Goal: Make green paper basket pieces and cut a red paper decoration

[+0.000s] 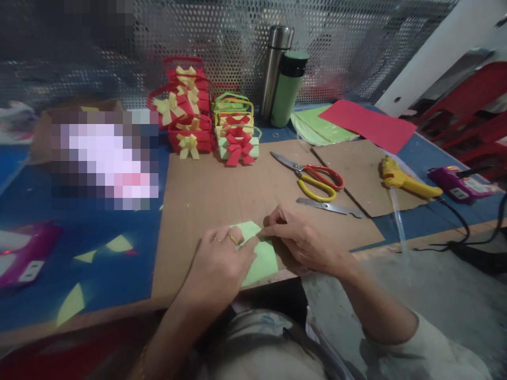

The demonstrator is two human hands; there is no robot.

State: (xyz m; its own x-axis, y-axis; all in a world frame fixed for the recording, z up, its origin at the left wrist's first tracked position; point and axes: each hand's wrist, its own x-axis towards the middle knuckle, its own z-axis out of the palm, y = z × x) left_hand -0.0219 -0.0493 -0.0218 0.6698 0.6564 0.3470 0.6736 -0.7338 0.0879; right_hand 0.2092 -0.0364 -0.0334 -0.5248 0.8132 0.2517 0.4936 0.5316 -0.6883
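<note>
A piece of light green paper (263,261) lies at the front of a cardboard sheet (186,232). My left hand (225,256) rests over its left side, the bent fingers holding it down; two rings show on this hand. At the paper's upper right edge, my right hand (299,237) grips it with the fingers closed and the index finger reaching toward the left fingertips. Part of the paper is hidden under my left hand. Just beyond my right hand lie a folding blade (328,207) and scissors (307,174) with one red and one yellow handle.
Several red, yellow and green paper baskets (190,140) with bows stand at the back. Behind them are a steel flask (273,68) and a green bottle (285,95). A yellow glue gun (407,182) with a cord lies right, near red paper (368,124). Paper scraps (119,244) lie left.
</note>
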